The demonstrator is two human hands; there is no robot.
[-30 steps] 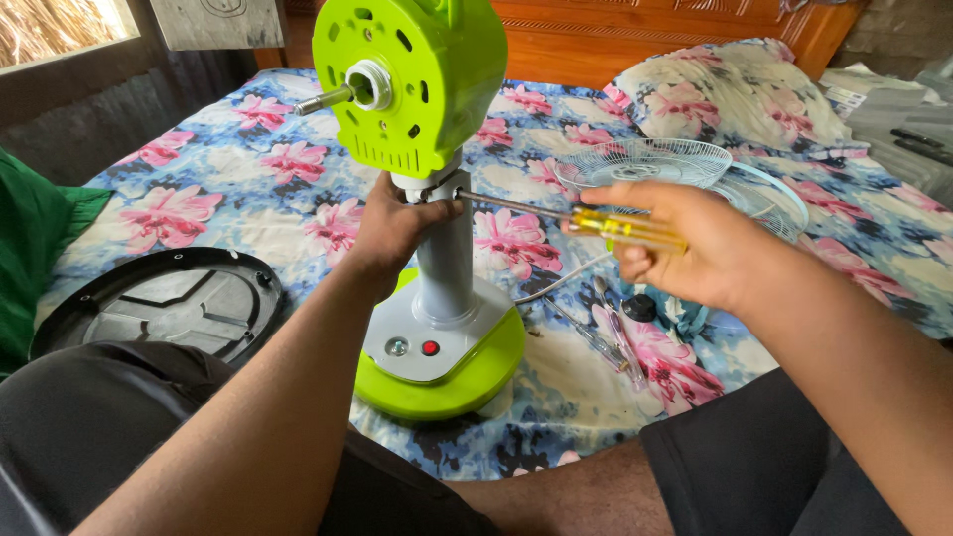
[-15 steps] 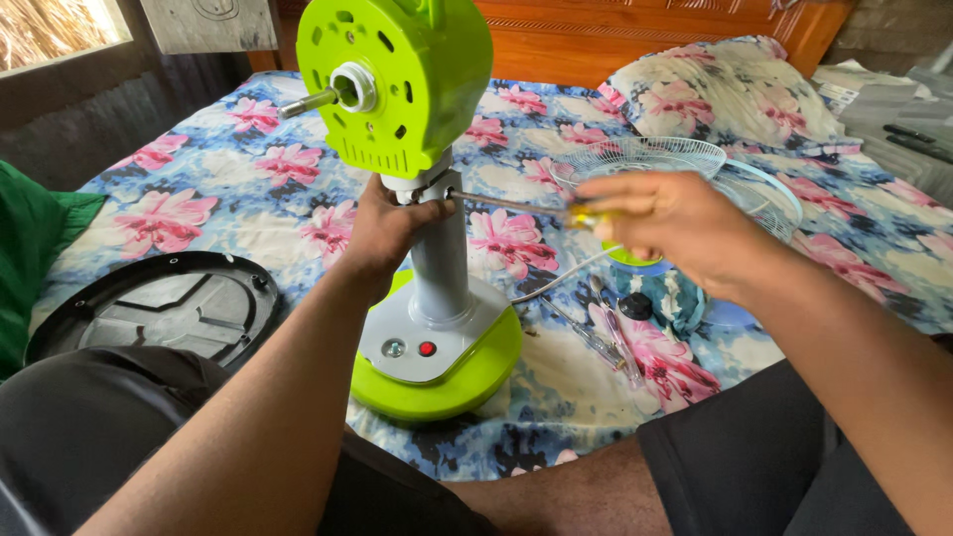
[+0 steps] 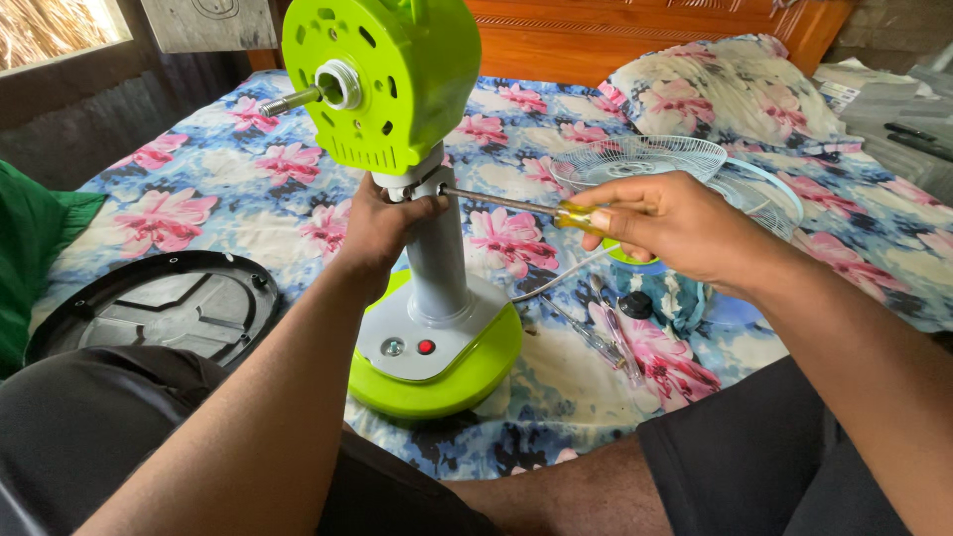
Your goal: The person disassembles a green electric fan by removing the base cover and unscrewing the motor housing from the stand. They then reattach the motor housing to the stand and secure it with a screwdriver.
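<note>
We see a small fan [image 3: 422,199] with no blades standing upright on a bed [image 3: 199,179]. The bed has a soft sheet with big pink flowers on blue and white. The fan has a round, shiny lime-green base, a smooth grey post, and a round green plastic motor case with holes in it. A short metal rod sticks out of the case on the left side.

The left hand [image 3: 382,233] is closed around the top of the grey post, right under the green case. The right hand [image 3: 675,228] is closed around the yellow handle of a screwdriver [image 3: 526,206]. Its thin metal shaft lies almost flat, and its tip touches the joint at the top of the post.

Behind the right hand lies a round white wire fan guard [image 3: 645,157]. A round black plastic plate [image 3: 164,308] lies flat on the bed at the left. A flowered pillow [image 3: 725,94] sits near the wooden headboard [image 3: 615,40].
</note>
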